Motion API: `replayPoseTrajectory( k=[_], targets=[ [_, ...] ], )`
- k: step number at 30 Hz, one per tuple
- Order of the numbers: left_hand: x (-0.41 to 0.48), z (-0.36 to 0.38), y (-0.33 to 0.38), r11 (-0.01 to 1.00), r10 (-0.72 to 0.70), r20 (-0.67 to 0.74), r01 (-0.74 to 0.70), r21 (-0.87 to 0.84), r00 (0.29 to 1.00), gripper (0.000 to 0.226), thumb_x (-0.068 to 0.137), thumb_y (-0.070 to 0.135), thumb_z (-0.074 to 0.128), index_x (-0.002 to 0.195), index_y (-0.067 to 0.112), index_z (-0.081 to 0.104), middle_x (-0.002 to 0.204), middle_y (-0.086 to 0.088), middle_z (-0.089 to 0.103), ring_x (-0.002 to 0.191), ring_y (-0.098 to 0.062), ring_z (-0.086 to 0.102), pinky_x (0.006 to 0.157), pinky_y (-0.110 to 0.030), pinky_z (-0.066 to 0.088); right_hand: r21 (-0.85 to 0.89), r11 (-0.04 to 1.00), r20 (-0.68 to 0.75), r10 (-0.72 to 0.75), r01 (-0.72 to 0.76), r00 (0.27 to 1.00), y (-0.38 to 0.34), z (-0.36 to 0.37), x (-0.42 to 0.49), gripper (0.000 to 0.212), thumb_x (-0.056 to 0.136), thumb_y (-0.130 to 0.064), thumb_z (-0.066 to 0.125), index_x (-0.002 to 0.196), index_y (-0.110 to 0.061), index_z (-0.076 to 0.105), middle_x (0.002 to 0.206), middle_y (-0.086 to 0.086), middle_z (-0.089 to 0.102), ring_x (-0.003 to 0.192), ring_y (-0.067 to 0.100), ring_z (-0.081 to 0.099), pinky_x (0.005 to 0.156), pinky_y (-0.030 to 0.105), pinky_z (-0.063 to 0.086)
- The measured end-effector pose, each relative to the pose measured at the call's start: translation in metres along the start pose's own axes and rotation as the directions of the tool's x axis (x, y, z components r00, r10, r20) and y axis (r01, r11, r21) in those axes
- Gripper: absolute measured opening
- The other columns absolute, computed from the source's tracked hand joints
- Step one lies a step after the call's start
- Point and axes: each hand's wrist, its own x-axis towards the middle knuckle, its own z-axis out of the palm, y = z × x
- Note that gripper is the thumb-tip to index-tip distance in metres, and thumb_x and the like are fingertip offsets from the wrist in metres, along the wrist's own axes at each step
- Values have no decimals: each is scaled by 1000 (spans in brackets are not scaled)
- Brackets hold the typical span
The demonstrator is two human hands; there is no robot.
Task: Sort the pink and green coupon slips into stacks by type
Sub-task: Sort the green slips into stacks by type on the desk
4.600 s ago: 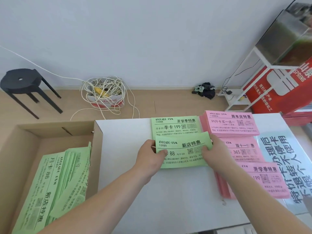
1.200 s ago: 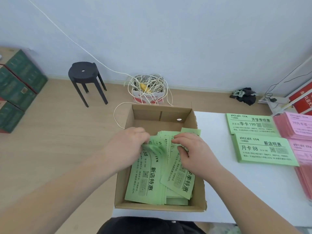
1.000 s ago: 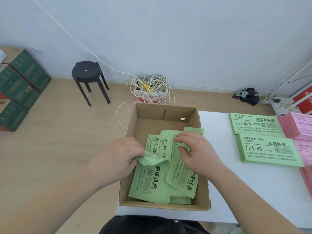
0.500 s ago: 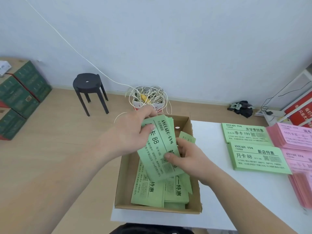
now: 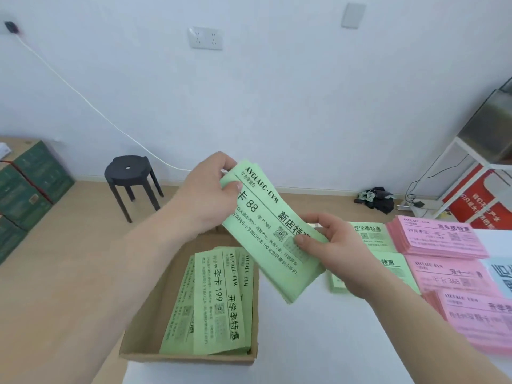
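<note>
I hold a bundle of green "月卡 88" slips in the air just above the cardboard box. My left hand grips its upper end and my right hand pinches its lower part, the fingers of both curled onto the paper. Its long axis slants from above the box down to the right, print facing me. I'd square the edges first, then lay it flat on the nearer green stack right of the box, text aligned.
</note>
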Motion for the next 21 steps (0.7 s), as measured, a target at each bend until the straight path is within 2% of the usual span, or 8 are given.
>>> replayPoseTrajectory(
  k=[5, 9, 12, 13, 15, 17, 19, 21],
  targets=[
    [-35, 102, -16, 984, -154, 161, 166, -66, 975, 18, 94, 15, 70, 104, 26, 60, 86, 3, 78, 75, -12, 75, 74, -37, 61, -272, 949, -134, 130, -163, 982, 62, -68, -13, 31, 84, -10, 76, 100, -36, 72, 99, 3, 72, 83, 21, 73, 78, 42, 62],
    [-72, 187, -45, 960, -269, 198, 279, -26, 943, 23, 90, 18, 73, 100, 31, 56, 77, -1, 72, 64, -15, 66, 69, -35, 55, -502, 832, -167, 174, -236, 970, 125, -108, -29, 38, 84, -15, 76, 113, -38, 69, 117, -4, 61, 95, 14, 63, 77, 29, 51],
    [-89, 234, -63, 956, -291, 173, 291, 23, 941, 33, 91, 21, 71, 113, 37, 53, 81, -1, 62, 68, -17, 59, 69, -33, 51, -650, 735, -168, 108, -192, 980, 165, -123, -39, 35, 89, -23, 72, 120, -38, 65, 127, -9, 52, 93, 9, 58, 71, 25, 44],
    [-95, 246, -67, 956, -293, 171, 293, 26, 941, 39, 92, 21, 71, 122, 37, 52, 87, 1, 60, 75, -17, 61, 72, -32, 51, -697, 695, -165, 84, -176, 983, 176, -125, -42, 33, 91, -28, 70, 122, -38, 65, 131, -9, 50, 99, 10, 57, 76, 26, 45],
    [-107, 264, -76, 953, -301, 178, 301, 29, 937, 50, 92, 20, 71, 136, 32, 51, 101, 4, 60, 91, -18, 64, 83, -33, 54, -784, 602, -131, 78, -152, 988, 199, -120, -51, 35, 93, -43, 66, 128, -39, 64, 144, -6, 47, 128, 14, 47, 102, 33, 42],
    [-119, 276, -83, 949, -311, 191, 315, 9, 931, 50, 92, 19, 72, 137, 27, 53, 107, 9, 65, 100, -16, 66, 92, -37, 55, -858, 504, -67, 88, -102, 994, 218, -110, -64, 44, 93, -57, 57, 134, -42, 60, 160, -4, 34, 151, 21, 21, 122, 44, 21],
    [-128, 281, -87, 939, -332, 183, 344, -34, 925, 37, 91, 17, 71, 125, 29, 59, 108, 12, 70, 103, -12, 68, 92, -40, 57, -895, 445, 19, 24, 7, 1000, 226, -100, -76, 47, 95, -61, 50, 137, -43, 58, 166, -2, 25, 156, 26, 9, 126, 48, 10],
    [-137, 284, -89, 939, -325, 174, 339, -53, 929, 32, 90, 14, 69, 116, 32, 62, 107, 14, 71, 104, -9, 67, 92, -39, 57, -872, 487, 78, 22, 57, 997, 229, -93, -84, 48, 96, -61, 48, 140, -43, 55, 166, -3, 26, 156, 25, 12, 126, 43, 16]
  ],
)
